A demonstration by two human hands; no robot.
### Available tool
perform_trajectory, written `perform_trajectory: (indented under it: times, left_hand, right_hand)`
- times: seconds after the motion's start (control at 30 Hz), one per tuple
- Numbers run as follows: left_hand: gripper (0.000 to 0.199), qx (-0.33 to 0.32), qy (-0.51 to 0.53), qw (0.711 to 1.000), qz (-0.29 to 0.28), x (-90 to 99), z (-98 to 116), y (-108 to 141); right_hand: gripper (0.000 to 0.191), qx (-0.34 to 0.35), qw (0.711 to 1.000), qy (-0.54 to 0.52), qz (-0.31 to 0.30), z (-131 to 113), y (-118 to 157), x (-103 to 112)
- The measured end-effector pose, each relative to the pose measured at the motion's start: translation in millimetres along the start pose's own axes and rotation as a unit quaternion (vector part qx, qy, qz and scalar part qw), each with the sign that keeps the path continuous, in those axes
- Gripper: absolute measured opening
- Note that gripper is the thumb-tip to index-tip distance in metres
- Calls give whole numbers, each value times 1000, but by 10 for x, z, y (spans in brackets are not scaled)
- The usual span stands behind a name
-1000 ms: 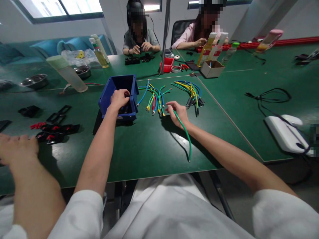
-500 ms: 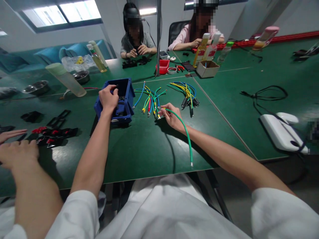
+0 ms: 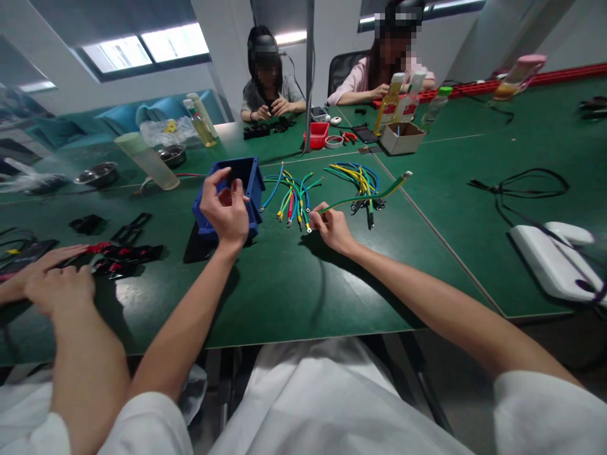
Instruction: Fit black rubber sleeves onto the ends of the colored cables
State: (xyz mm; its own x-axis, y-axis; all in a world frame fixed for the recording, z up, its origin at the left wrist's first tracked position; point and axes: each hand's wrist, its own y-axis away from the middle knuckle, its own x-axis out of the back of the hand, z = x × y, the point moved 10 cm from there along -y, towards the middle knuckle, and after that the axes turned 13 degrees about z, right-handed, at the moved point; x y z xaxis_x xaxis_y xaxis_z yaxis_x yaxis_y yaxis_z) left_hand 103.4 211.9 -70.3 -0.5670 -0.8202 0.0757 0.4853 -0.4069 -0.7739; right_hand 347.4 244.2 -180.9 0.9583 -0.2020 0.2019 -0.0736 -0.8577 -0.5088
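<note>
My left hand [image 3: 226,212] is raised over the near side of the blue bin [image 3: 256,189]. Its fingers are bent and apart, and nothing shows between them. Between its fingertips my right hand [image 3: 334,229] pinches one end of a green cable [image 3: 353,201], whose free end points up and to the right. A fanned bunch of blue, green, yellow and red cables [image 3: 290,197] with ring terminals lies between the bin and my right hand. Behind my right hand is a second bunch [image 3: 363,180] with black ends.
Black and red parts [image 3: 126,256] lie at left beside another person's hands [image 3: 59,278]. A white device [image 3: 552,262] with a black cord is at right. Farther back are a red tray [image 3: 316,134], a small box [image 3: 402,140], bottles, a metal pole and two people.
My left hand has come up out of the blue bin, and its fingers have spread. The green cable's free end has swung from hanging toward me to pointing up and right. The view has shifted slightly.
</note>
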Motion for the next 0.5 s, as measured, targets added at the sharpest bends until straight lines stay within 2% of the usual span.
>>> perform_trajectory:
  times: [0.17, 0.3, 0.37, 0.5]
  left_hand:
    - [22, -48, 52, 994, -85, -210, 251, 639]
    - [14, -140, 102, 962, -213, -408, 325, 1152]
    - [15, -132, 97, 958, -237, -441, 241, 1234]
    - [16, -100, 87, 958, -255, -488, 127, 1238]
  right_hand:
    - [39, 14, 998, 52, 27, -19, -10, 72]
    - [41, 18, 996, 71, 50, 12, -25, 122]
    - [40, 6, 996, 70, 57, 65, -30, 130]
    - [40, -36, 996, 35, 72, 193, -42, 151]
